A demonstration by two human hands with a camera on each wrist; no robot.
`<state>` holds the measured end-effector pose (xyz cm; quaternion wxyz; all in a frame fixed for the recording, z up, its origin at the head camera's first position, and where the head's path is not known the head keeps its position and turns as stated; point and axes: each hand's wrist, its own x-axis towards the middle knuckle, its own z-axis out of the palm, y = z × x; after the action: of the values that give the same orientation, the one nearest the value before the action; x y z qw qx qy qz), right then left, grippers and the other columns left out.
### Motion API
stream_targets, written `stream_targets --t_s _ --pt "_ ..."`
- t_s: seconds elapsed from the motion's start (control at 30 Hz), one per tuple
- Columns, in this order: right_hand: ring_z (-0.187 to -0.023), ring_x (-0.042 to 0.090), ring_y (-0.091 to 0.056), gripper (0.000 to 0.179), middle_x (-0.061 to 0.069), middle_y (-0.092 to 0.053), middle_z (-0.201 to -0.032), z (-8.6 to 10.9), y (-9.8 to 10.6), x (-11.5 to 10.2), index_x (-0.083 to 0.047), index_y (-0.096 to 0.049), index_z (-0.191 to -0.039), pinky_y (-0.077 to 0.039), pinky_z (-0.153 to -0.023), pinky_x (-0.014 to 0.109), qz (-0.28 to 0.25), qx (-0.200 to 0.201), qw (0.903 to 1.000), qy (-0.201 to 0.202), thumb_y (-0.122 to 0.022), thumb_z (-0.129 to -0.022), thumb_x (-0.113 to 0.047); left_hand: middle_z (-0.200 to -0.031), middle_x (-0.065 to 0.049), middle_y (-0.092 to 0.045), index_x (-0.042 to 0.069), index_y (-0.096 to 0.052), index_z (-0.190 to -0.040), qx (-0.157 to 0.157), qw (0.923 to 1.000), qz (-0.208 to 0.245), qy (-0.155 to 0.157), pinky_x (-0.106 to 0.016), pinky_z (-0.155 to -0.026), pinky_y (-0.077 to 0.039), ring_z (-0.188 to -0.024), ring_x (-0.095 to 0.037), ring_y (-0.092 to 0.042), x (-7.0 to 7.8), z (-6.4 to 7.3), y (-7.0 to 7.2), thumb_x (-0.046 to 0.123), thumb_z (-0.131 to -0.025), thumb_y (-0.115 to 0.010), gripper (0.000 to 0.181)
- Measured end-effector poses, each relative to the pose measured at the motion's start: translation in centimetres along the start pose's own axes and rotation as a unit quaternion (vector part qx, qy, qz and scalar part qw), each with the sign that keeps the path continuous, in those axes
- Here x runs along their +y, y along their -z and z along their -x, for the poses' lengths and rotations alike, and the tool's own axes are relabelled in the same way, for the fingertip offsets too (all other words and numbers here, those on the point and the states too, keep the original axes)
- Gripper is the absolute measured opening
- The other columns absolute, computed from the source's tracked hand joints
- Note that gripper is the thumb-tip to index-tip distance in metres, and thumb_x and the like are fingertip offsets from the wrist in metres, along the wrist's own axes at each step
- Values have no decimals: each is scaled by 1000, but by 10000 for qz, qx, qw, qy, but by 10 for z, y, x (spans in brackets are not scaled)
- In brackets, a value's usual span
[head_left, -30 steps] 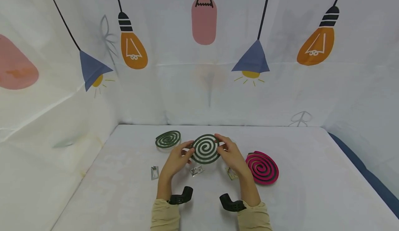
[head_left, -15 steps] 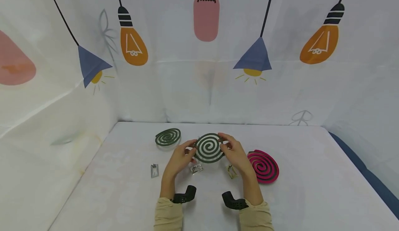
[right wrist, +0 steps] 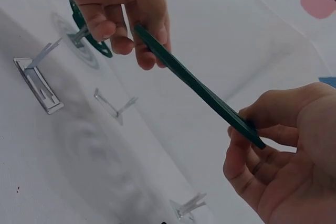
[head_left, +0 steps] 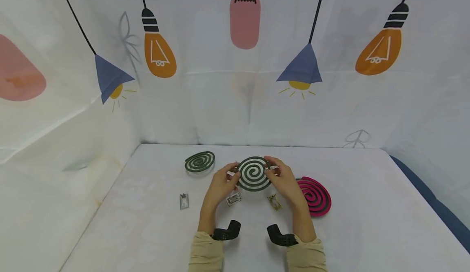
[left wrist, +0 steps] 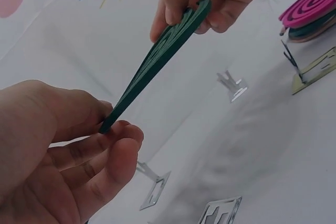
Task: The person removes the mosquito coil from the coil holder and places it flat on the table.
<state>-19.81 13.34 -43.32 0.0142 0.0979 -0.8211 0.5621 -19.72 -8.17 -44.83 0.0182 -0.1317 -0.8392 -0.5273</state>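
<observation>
A dark green mosquito coil (head_left: 253, 173) is held up over the table between both hands, its flat spiral facing the head camera. The left hand (head_left: 222, 184) pinches its left rim between thumb and fingers. On the opposite rim, the thumb and fingers of the right hand (head_left: 284, 182) pinch it too. Both wrist views show the coil edge-on as a thin slanting strip. Below the hands lie a silver metal coil stand (head_left: 233, 199) and a gold-coloured stand (head_left: 274, 202), each with a raised prong.
Another green coil (head_left: 200, 162) sits raised on a stand at the back left. A further silver stand (head_left: 184, 201) lies left of the hands. Right of the right forearm is a stack of pink and dark green coils (head_left: 316, 197). A patterned white cloth (head_left: 220, 113) hangs behind the table.
Both hands have moved a little to the right, carrying the green mosquito coil with them. Their pinch on its rim is unchanged, and the stands and other coils stay put.
</observation>
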Motion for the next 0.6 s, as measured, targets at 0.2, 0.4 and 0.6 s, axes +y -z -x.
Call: stream_targets --t_s 0.2,0.4,0.6 --pt "-80 10 -55 44 21 -54 -117 0 5 3 -4 -48 -135 -44 -66 19 -23 -13 9999 106 -54 -91 -4 -111 -15 -61 6 -53 -130 49 10000 -2 43 -22 -56 -52 -73 -15 -63 4 -2 -7 14 -95 -55 36" --pt "-79 9 -55 43 19 -53 -117 0 7 6 -7 -49 -134 -43 -65 19 -91 113 9999 -25 -54 -91 -3 -112 -14 -62 5 -52 -131 44 10000 -73 51 -20 -55 -51 -72 -12 -62 6 -3 -13 14 -95 -55 38" --pt "-81 10 -55 44 18 -54 -119 2 12 5 -7 -49 -134 -43 -65 18 19 192 9997 -135 -54 -91 -3 -112 -14 -61 5 -53 -130 44 10000 -21 -27 -20 -57 -52 -74 -12 -62 9 -4 -18 15 -95 -55 37"
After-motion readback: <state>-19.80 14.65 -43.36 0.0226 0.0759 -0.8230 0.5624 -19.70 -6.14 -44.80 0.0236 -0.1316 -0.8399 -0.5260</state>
